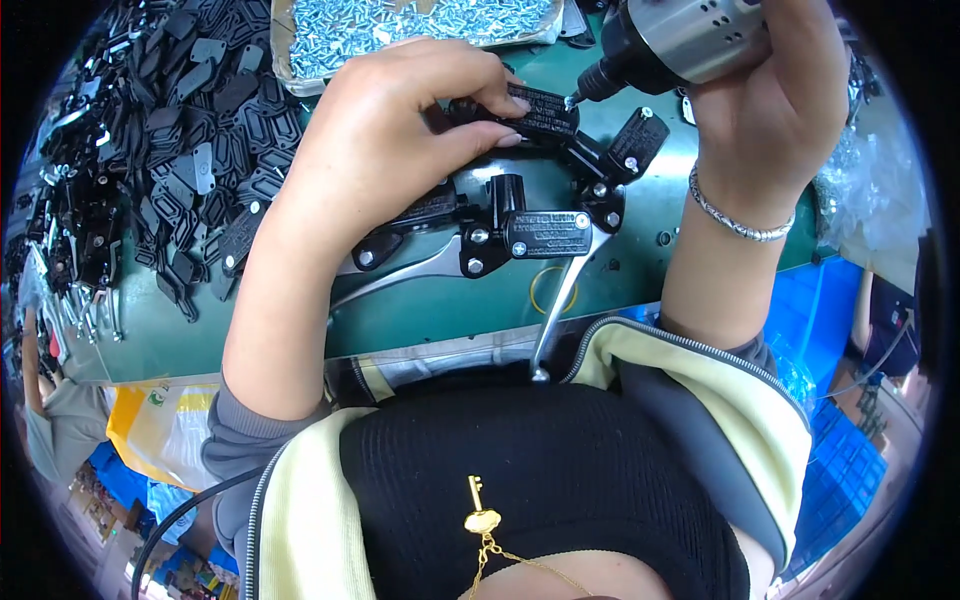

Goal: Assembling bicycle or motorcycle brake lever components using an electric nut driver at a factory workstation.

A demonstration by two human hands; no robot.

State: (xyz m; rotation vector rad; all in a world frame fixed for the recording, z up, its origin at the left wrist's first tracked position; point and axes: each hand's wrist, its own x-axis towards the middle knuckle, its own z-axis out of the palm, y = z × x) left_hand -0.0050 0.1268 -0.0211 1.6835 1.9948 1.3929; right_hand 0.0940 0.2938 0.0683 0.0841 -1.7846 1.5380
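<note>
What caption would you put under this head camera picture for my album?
Left hand steadies a black lid on a brake lever part while the right hand presses a power screwdriver onto it.

The left grip (400, 130) pinches a reservoir cover plate (540, 112) on the bench (440, 310). Just right of that grip, the right grip (770, 90) holds a power screwdriver (670, 40), its tip touching the plate's right end. Below the left grip lie lever assemblies (500, 240), their levers reaching toward the person. Behind the left grip sits a tray of screws (400, 25). Far left of it lies a heap of plates (170, 130).
</note>
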